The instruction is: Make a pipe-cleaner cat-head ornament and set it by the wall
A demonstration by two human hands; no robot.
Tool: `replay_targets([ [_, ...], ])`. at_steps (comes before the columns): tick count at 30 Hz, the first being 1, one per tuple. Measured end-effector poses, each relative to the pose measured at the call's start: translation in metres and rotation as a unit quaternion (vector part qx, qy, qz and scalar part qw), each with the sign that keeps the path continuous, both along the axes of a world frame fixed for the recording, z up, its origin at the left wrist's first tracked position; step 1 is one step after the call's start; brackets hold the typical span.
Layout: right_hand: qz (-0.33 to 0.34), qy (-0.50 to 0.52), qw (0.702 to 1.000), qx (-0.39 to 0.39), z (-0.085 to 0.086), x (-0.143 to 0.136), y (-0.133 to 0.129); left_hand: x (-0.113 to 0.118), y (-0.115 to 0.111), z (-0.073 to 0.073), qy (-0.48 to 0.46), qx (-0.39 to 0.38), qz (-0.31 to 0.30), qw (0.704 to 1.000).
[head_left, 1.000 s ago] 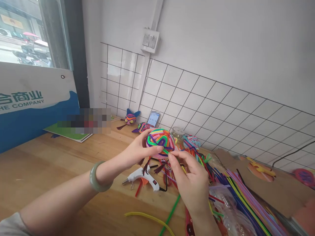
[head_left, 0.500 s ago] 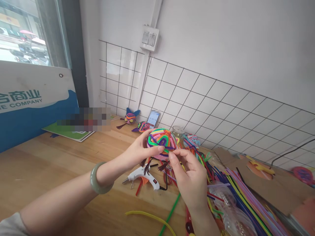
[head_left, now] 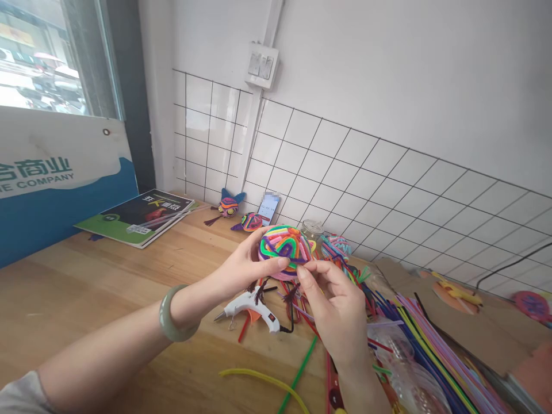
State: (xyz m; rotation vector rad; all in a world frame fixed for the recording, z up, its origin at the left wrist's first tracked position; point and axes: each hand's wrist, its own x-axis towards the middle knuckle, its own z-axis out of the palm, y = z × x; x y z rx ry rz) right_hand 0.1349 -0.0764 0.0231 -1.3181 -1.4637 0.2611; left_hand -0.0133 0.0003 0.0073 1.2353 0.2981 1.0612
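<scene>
My left hand (head_left: 254, 259) is closed round a rounded craft piece (head_left: 287, 244) covered in bands of coloured pipe cleaner, its thumb pressed on the near side. Dark tassels (head_left: 260, 293) hang below the piece. Thumb and index finger of my right hand (head_left: 334, 305) pinch a pipe cleaner strand at the piece's lower right edge; the strand's end is hidden by the fingertips. Beneath them, a white glue gun (head_left: 252, 305) lies on the wooden table (head_left: 129, 305). Nearer to me are a yellow pipe cleaner (head_left: 259, 376) and a green one (head_left: 302, 368).
Two finished-looking craft figures (head_left: 228, 206) and a phone (head_left: 269, 207) stand by the wire grid. A glass jar (head_left: 313, 228) is behind my hands. Pipe cleaner bundles (head_left: 435, 351), plastic packs (head_left: 401, 356) and cardboard (head_left: 452, 322) fill the right side. A booklet (head_left: 142, 218) lies left.
My right hand has shifted very slightly right and down along the piece's edge. My left hand and the piece stay almost where they were.
</scene>
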Motion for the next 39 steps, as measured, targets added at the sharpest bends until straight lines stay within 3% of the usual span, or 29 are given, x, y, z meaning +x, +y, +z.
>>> replay_targets([
  [16, 0.015, 0.023, 0.999, -0.042, -0.0020, 0.0072, 0.0024, 0.0027, 0.0048, -0.0092, 0.007, 0.031, -0.025, 0.999],
  [39, 0.006, 0.026, 0.999, -0.031, -0.0039, 0.0067, 0.0055, 0.0034, 0.0011, -0.0060, 0.020, 0.007, 0.005, 1.000],
])
